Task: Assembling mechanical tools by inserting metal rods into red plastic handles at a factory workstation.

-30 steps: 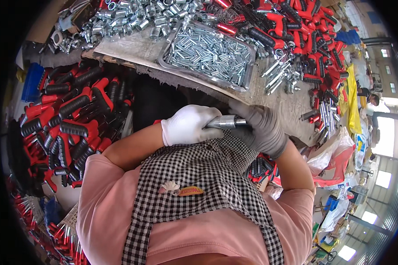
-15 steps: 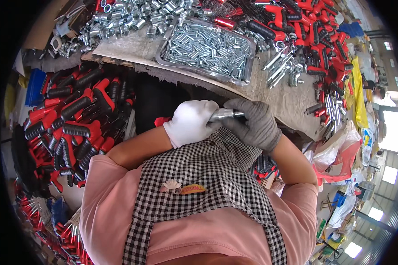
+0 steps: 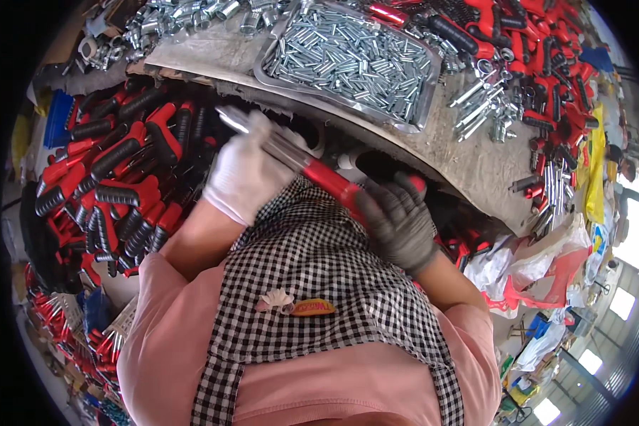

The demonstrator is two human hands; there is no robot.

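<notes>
A long tool with a silver metal shaft and a red body [image 3: 326,179] lies slantwise in front of my apron, its silver end up at the left. My left hand [image 3: 243,174], in a white glove and slightly blurred, is closed round the silver shaft. Lower on the right, my right hand [image 3: 399,221], in a grey glove, grips the red end, with the fingers partly hiding it. A small red piece shows by the right fingertips; whether it belongs to the tool I cannot tell.
A metal tray [image 3: 424,110] of short silver pins stands on the worktable [image 3: 468,167]. Silver fittings [image 3: 177,18] are heaped behind it. Red-and-black handles [image 3: 121,156] pile up on my left, and more red parts [image 3: 547,64] lie far right. A plastic bag [image 3: 539,263] hangs near my right elbow.
My hands were close together round a short silver piece. Now they are apart on a long silver-and-red tool, the left one further left, the right one lower.
</notes>
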